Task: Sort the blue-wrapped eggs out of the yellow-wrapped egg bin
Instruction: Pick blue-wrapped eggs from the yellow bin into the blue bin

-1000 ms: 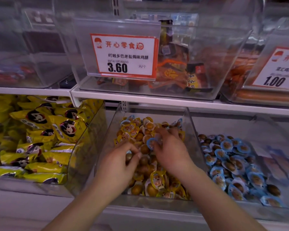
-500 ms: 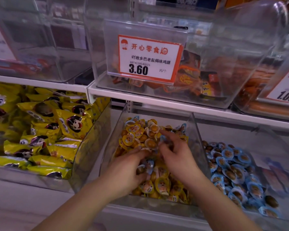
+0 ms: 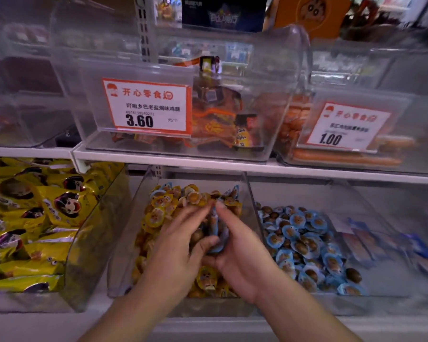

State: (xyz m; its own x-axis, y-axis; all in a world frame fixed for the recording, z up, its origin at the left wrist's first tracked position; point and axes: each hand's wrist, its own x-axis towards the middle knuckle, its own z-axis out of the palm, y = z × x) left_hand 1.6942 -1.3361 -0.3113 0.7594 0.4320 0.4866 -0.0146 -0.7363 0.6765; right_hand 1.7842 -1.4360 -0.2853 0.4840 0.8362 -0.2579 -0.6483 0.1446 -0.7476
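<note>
we've got a few blue-wrapped eggs pinched between left hand and right hand, over the middle of the yellow egg bin. the blue bin sits at 3 o'clock. loose shared grip, so one could slip back into the yellows on the way.

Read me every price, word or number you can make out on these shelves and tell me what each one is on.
"开心零食" and "3.60": orange-framed price tag on the upper middle clear bin.
"1.00": price tag on the upper right bin; its other lines are too blurred.
Barcode digits, product names and wrapper print on the yellow-wrapped eggs and blue-wrapped eggs: unreadable.
</note>
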